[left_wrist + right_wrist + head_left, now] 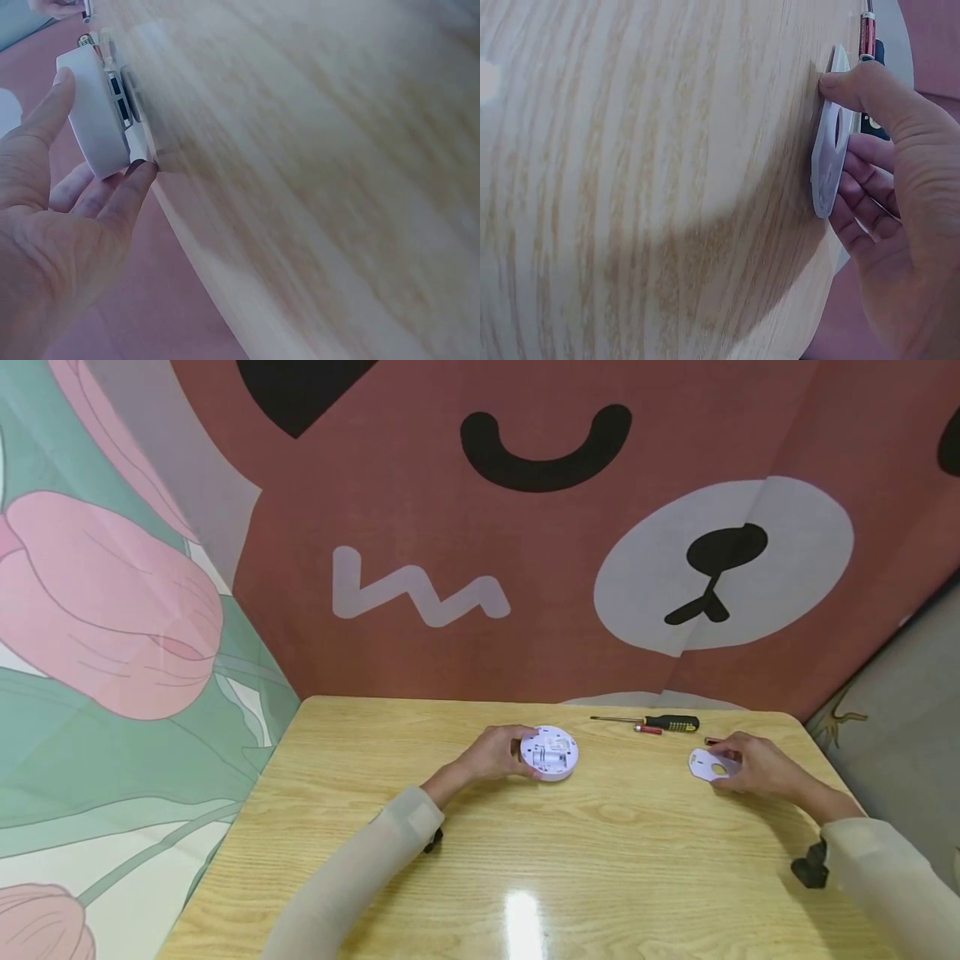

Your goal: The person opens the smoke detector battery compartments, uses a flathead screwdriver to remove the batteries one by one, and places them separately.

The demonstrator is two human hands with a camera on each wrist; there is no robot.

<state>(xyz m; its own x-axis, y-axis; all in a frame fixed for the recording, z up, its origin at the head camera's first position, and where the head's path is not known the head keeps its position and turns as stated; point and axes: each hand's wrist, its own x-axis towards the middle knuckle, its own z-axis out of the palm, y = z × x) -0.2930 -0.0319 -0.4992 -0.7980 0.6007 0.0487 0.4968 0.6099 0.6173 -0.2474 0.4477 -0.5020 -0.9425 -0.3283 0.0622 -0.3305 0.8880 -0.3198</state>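
Near the middle of the table's far half, my left hand [501, 752] grips a round white device [551, 753] by its left rim. Its upper face shows an open battery compartment. In the left wrist view, the thumb lies on one side of the white casing [94, 112] and the fingers curl at its lower edge. Farther right, my right hand [757, 766] pinches a flat white cover plate [702, 765] with a round hole. The right wrist view has the plate [829, 161] edge-on between thumb and fingers, close to the tabletop; whether it touches cannot be told.
A screwdriver [671, 723] with a black and yellow handle lies at the table's back edge. One red battery [648, 729] is just in front of it. Another small dark red cylinder [712, 741] is partly hidden behind my right hand. A printed curtain [420, 660] hangs behind the wooden table [600, 877].
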